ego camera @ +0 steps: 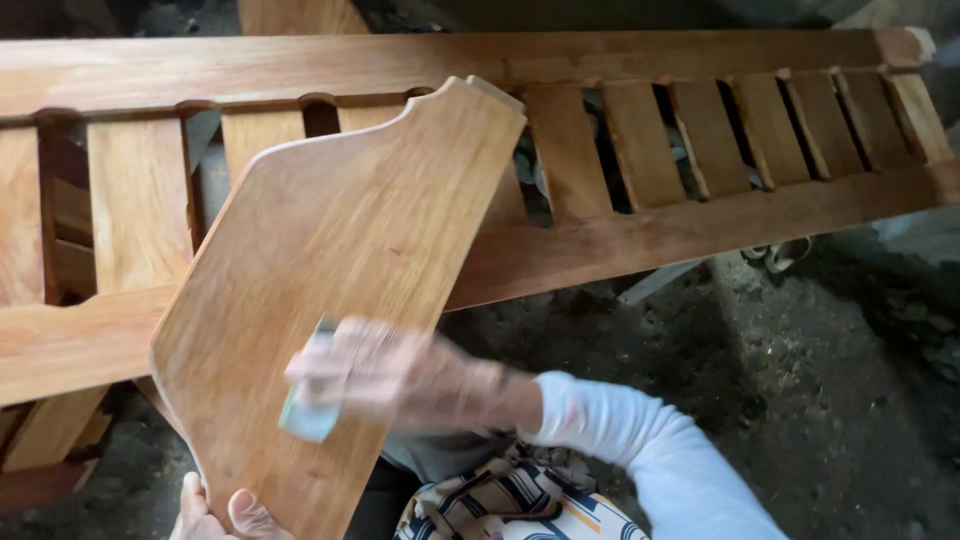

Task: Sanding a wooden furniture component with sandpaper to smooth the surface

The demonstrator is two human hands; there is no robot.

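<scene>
While the warm-brown shaped wooden panel point(340, 290) leans tilted across my lap, smooth and honey-toned, my right hand point(385, 375) is blurred, pressing a pale sanding pad point(305, 415) flat onto its face. My left hand point(215, 515) clutches the panel's bottom edge. Beyond my grip lies a slatted wooden frame point(640, 150) over dark dirt floor point(800, 380).

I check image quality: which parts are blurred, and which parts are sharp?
Head view: the right hand and its pale sanding pad are motion-blurred; the wooden panel and slatted frame are fairly sharp; the ground is dim.
</scene>
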